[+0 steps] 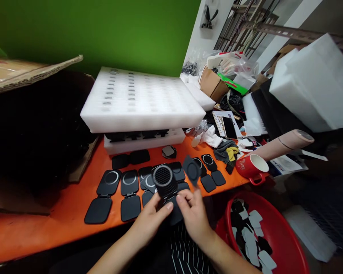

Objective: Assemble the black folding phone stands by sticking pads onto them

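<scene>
Head cam: our L hand [153,215] & R hand [196,213] are both on a blk folding charger [163,179], unfolded, by the front edge of the orange table [65,213]. Long axis runs away from us, far end tipped a bit L; ring panel = far half, plain panel = near half, hinge approx. level w/ our fingertips. L grasps the left side, thumb on top; R grasps the right side nr the hinge, so neither's clearly closer to the charger. R fingers also seem to pinch a dark sq. pad [192,170], just right of the ring panel & apart from it, so R is def. the nearer hand there. Pad's blurred; can't tell how firm the pinch is. Other chargers [98,210] lie unfolded in a row behind & to both sides, w/ a white foam block [143,121] beyond. Red tub [288,232] of loose b/w pieces [250,239] sits low to our R.
</scene>
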Available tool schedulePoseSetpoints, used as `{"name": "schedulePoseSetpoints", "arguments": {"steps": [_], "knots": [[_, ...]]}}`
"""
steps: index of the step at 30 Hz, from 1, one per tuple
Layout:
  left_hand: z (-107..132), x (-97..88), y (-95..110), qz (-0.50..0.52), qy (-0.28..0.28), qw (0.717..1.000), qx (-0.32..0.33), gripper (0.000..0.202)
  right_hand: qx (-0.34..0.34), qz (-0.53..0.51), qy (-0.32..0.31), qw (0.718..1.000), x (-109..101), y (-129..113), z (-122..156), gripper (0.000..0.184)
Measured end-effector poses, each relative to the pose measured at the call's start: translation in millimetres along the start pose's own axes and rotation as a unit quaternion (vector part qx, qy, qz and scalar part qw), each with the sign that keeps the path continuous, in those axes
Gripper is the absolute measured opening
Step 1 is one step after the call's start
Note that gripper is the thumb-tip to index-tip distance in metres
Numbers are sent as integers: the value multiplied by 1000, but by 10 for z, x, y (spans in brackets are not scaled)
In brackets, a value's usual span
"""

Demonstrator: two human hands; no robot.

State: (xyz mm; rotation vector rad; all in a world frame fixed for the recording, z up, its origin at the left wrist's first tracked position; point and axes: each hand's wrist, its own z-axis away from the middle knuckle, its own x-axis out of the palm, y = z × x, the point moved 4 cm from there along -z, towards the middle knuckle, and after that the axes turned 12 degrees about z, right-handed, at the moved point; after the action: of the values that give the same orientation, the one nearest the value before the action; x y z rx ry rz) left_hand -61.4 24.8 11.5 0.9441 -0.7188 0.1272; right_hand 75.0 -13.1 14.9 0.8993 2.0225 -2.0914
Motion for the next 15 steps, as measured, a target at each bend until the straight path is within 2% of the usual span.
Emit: {"name": "schedulePoseSetpoints", "arguments": {"steps": [2, 4, 5, 10, 15], "knots": [[1, 5, 20, 38, 10, 999, -9, 41, -32, 2, 3, 999, 65, -100, 36, 23], [30, -24, 50, 57, 33, 997, -41, 41, -37, -8, 33, 999, 20, -169, -19, 31], [53, -42, 69, 60, 48, 996, -54, 41, -30, -22, 29, 999, -11, -200, -71, 31], [167, -63, 140, 51, 93, 991, -77, 50, 22, -78, -124, 989, -18, -389, -299, 21], [210, -35, 161, 33, 87, 991, -96, 57, 33, -67, -198, 977, 131, -475, -340, 16]]}}
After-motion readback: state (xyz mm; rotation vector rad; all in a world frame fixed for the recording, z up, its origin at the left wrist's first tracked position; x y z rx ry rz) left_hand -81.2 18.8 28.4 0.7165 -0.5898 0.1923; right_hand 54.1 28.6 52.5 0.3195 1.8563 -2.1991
